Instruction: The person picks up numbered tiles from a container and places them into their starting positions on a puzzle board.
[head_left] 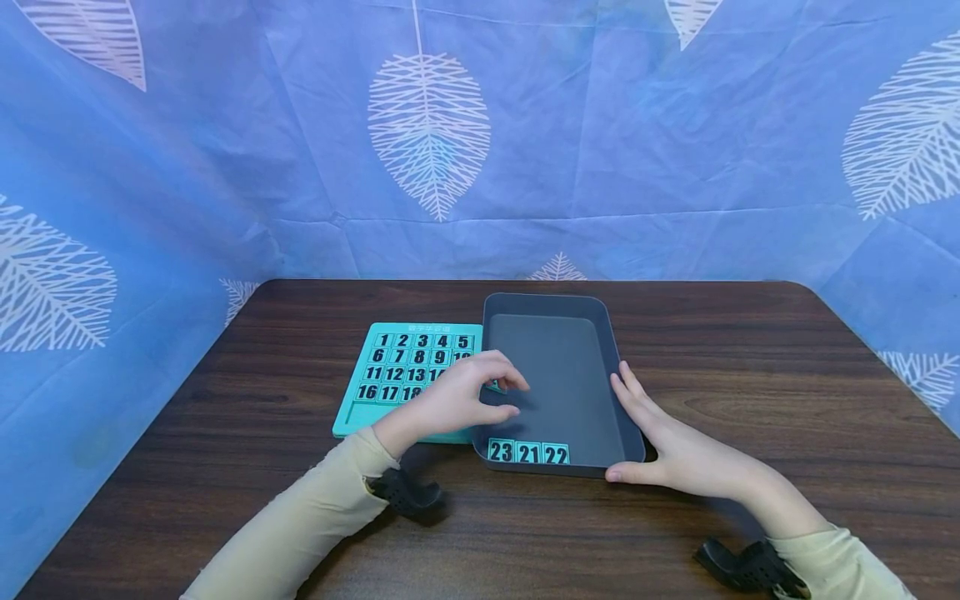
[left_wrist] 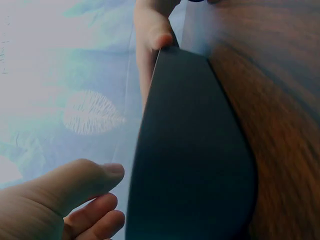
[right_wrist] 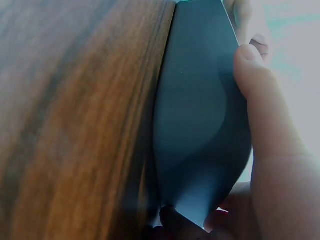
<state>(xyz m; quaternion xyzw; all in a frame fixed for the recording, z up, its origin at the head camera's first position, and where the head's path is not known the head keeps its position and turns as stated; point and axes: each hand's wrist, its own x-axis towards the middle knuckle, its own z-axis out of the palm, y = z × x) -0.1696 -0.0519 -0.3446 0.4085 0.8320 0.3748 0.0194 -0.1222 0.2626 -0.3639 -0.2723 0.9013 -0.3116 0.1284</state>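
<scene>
A dark grey tray (head_left: 570, 367) lies on the table with number tiles 23, 21 and 22 (head_left: 528, 452) in a row along its near edge. My left hand (head_left: 465, 392) is over the tray's left rim, thumb and fingers bent with a gap between them. Partly hidden by those fingers, a small teal tile (head_left: 495, 387) shows by the tray's left side. My right hand (head_left: 686, 454) grips the tray's near right corner, fingers along the right side and thumb (right_wrist: 252, 75) at the near rim. Left of the tray lies a teal number board (head_left: 367, 414), partly covered by my left hand.
Rows of numbered tiles (head_left: 393, 357) fill the upper part of the board, whose right edge meets the tray. The dark wooden table (head_left: 750, 358) extends to a blue leaf-patterned cloth (head_left: 600, 150) behind it. Black straps circle both wrists.
</scene>
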